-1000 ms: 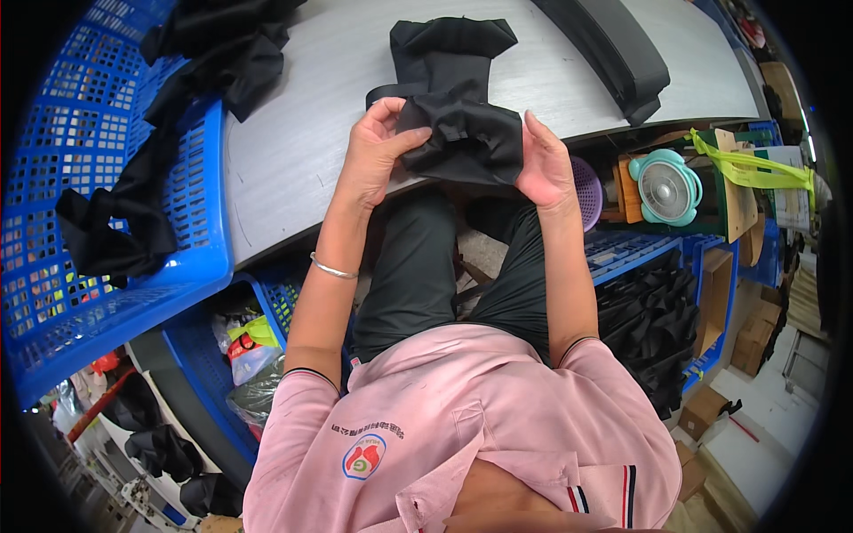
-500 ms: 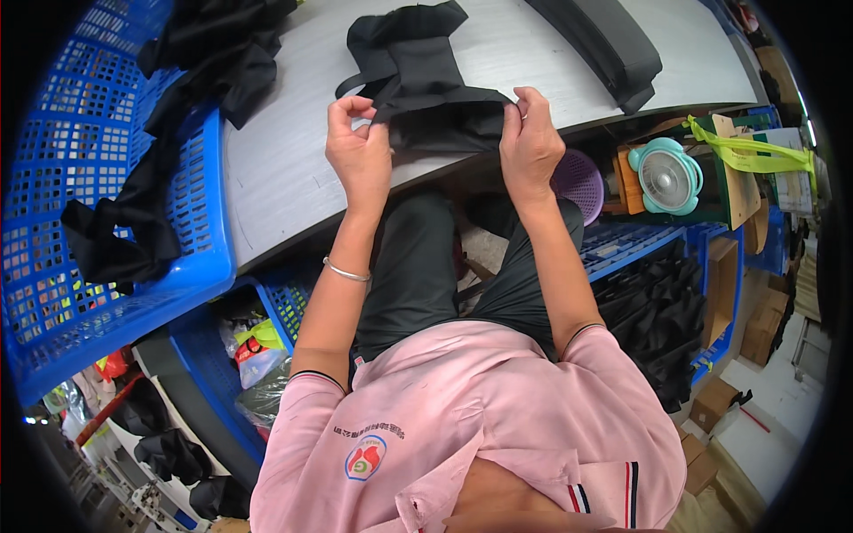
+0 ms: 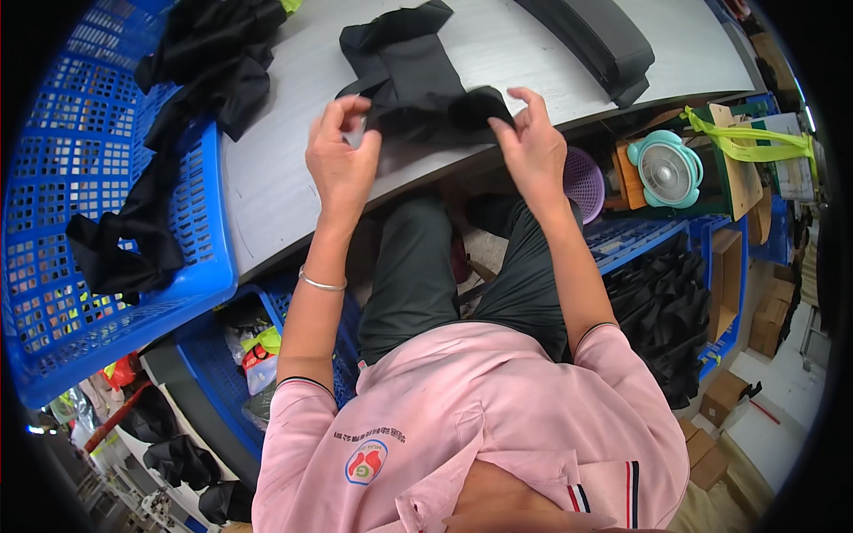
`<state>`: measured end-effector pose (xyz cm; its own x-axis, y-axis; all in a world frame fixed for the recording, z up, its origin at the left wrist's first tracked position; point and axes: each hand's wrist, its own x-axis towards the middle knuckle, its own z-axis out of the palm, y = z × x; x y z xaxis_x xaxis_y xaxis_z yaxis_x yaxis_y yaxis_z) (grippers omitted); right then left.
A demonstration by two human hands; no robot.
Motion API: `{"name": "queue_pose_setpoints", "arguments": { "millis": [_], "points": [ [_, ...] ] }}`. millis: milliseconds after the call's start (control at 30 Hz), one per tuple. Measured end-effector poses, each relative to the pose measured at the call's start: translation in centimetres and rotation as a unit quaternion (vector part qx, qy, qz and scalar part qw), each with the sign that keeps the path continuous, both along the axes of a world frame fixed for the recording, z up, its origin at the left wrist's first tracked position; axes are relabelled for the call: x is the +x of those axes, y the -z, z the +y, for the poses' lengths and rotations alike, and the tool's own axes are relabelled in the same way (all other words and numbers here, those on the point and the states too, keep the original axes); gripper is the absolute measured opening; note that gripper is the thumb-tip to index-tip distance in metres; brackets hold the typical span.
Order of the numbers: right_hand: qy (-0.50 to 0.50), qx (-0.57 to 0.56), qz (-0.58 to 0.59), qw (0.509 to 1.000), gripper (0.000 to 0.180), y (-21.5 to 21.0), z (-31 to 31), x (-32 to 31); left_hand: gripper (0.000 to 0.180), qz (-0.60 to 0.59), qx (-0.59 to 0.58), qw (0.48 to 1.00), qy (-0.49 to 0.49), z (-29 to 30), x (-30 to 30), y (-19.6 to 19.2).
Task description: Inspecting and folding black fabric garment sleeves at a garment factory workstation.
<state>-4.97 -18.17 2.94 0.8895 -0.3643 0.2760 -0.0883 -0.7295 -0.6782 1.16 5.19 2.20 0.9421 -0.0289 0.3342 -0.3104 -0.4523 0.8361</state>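
A black fabric piece (image 3: pixel 413 75) lies on the grey tabletop at its near edge, spread away from me, with a blurred, curled near end. At its left corner is my left hand (image 3: pixel 342 164), thumb and fingers curved but apart, with a gap showing between them. Opposite, my right hand (image 3: pixel 536 155) has its thumb and forefinger spread. Its thumb tip is at the fabric's right corner; I cannot tell whether it touches. Neither hand grips the cloth.
Black fabric pieces (image 3: pixel 218 62) hang over a blue perforated basket (image 3: pixel 200 209) on the left. Folded black material (image 3: pixel 595 44) lies on the table (image 3: pixel 275 169) at far right. Beyond the right hand are a purple basket (image 3: pixel 584 182) and a turquoise fan (image 3: pixel 666 169). More black fabric (image 3: pixel 662 311) fills a blue crate.
Both hands have let go of the fabric's near edge, and their fingers have parted. The left hand has shifted slightly left and nearer. The fabric's near end, held stretched before, has dropped and curled.
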Motion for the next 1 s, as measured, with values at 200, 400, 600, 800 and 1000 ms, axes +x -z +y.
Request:
{"name": "queue_pose_setpoints", "arguments": {
  "millis": [200,400,600,800,1000],
  "points": [
    [-0.091,-0.215,-0.262,0.936,0.028,1.2,2.5,-2.0,0.046,-0.146,0.092,0.977,0.126,-2.4,0.9,-2.6],
    [-0.226,-0.151,-0.142,0.952,0.01,4.6,4.7,0.3,0.022,-0.044,0.144,0.969,0.194,-5.2,4.3,0.5],
    [-0.309,-0.065,-0.14,0.938,0.014,2.4,1.7,-0.5,0.027,0.006,0.194,0.974,0.119,-4.8,6.7,2.2],
    [0.112,-0.32,-0.21,0.917,0.046,-2.3,-14.6,6.4,0.043,0.043,0.112,0.977,0.174,-4.6,5.4,0.5],
    [0.05,-0.144,0.027,0.988,0.037,-2.6,-23.5,9.9,0.054,0.004,-0.025,0.992,0.121,-4.4,1.7,-2.0]
  ]
}}
